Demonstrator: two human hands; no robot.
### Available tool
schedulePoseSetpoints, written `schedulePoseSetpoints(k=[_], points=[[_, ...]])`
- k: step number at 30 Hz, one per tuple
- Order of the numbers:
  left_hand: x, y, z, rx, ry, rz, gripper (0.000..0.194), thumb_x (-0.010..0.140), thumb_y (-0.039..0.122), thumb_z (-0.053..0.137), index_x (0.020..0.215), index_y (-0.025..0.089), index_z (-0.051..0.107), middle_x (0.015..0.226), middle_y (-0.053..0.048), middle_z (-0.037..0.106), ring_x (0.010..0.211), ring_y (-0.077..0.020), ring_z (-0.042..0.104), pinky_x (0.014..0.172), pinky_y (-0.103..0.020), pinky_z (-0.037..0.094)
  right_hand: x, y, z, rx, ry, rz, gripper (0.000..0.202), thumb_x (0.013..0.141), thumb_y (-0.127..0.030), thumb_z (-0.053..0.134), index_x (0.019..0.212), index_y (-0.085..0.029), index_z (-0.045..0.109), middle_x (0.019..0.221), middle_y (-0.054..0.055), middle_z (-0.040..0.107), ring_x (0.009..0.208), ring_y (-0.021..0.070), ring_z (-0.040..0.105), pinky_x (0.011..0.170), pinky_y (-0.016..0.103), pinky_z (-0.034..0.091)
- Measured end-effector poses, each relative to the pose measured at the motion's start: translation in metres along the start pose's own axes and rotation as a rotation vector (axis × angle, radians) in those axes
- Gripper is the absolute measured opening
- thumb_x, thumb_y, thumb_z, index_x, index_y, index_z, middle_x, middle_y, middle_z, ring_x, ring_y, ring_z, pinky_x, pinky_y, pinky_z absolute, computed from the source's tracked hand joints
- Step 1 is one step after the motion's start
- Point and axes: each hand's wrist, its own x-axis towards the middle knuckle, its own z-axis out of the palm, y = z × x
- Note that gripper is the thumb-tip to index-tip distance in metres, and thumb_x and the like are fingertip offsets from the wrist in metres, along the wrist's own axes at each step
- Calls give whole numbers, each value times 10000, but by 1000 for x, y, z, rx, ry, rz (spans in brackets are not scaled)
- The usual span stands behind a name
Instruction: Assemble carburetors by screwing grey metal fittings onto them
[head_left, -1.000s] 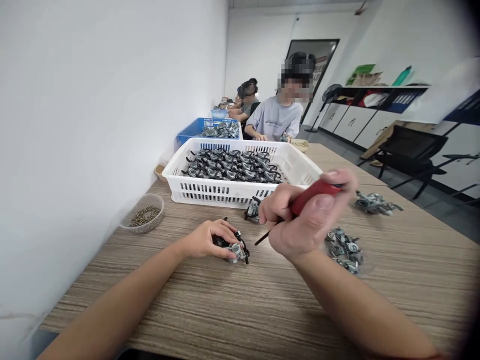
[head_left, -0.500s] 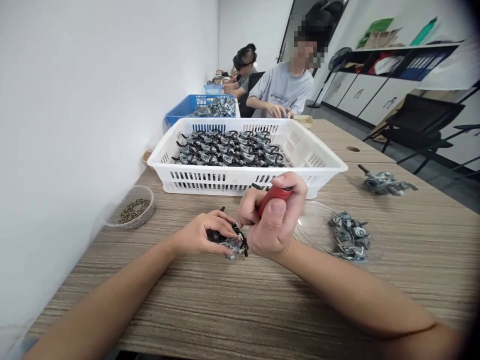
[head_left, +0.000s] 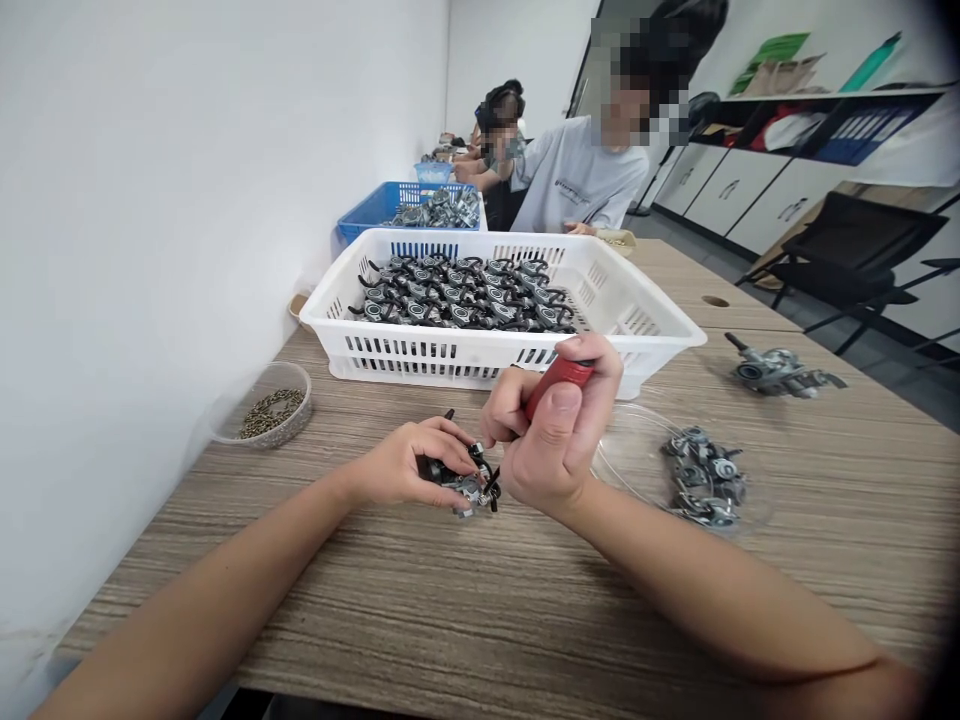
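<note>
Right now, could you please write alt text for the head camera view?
The left hand holds a metal part on a wood-grain table, while the right hand angles a red-handled tool down toward it. Behind stands a white basket of similar parts.

Black chair (head_left: 876, 238) near white cabinets (head_left: 712, 195), teal bottle (head_left: 871, 62) above.

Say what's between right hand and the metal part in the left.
In the head view, the dark shaft of the red-handled tool slants from the right hand toward the metal part; tip contact is unclear.
</note>
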Motion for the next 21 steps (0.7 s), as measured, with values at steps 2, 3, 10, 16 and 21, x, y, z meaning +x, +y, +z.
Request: schedulePoseSetpoints(k=[2, 3, 10, 16, 21], points=[[0, 0, 0, -6, 2, 8, 341, 752, 327, 1012, 1059, 253, 883, 1069, -102, 866, 1277, -304, 683, 1108, -463, 555, 1, 0, 0, 36, -22, -10, 264, 1156, -535, 263, 1372, -393, 317, 632, -99, 281, 396, 155, 278, 394, 283, 320], [0, 0, 0, -7, 2, 12, 338, 753, 324, 1011, 1057, 253, 882, 1069, -101, 866, 1275, -302, 684, 1108, -460, 555, 2, 0, 0, 58, -34, -15, 235, 1158, -522, 288, 1352, -395, 329, 629, -99, 289, 397, 156, 284, 393, 283, 313], [1, 4, 0, 4, -8, -4, 323, 766, 336, 1003, 1053, 250, 881, 1068, -102, 865, 1292, -307, 676, 1121, -469, 549, 5, -1, 1, 191, -26, -38, 161, 1156, -467, 409, 1298, -392, 399, 618, -104, 331, 391, 139, 285, 378, 260, 271], [2, 3, 1, 10, -8, 39, 339, 743, 338, 1018, 1039, 245, 883, 1051, -99, 871, 1259, -302, 702, 1123, -474, 546, 8, 4, 1, 286, -66, -208, 215, 1090, -427, 459, 1285, -336, 465, 651, -86, 407, 432, 138, 337, 407, 263, 310], [2, 3, 0, 15, -1, 29, 337, 735, 330, 1022, 1026, 235, 883, 1053, -106, 873, 1272, -314, 712, 1143, -497, 536, 20, -1, -20, 256, -270, -239, 195, 1072, -365, 473, 1257, -315, 507, 784, -17, 556, 582, 177, 515, 524, 321, 466]])
